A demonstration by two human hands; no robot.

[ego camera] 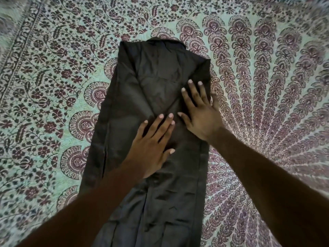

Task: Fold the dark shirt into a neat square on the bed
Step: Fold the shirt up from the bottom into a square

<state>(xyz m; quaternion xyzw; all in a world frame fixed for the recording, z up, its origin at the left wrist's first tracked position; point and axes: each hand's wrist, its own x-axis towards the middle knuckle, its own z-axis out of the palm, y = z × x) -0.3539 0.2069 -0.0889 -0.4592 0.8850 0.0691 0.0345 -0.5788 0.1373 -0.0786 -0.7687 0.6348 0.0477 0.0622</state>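
Head view gives me one dark shirt (151, 82), a long narrow strip on the patterned bed cover (53, 86), with my left hand (153, 148) and right hand (201, 113) pressing flat, fingers straight.

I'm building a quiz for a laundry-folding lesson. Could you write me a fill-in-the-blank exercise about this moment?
1. The dark shirt lies on a ____ bedspread, not a plain one.
2. The left hand and right hand rest on it with fingers ____, not curled.
3. The ____ hand reaches farther up the shirt.
4. The collar points ____ from the person.
Missing words: patterned; straight; right; away.
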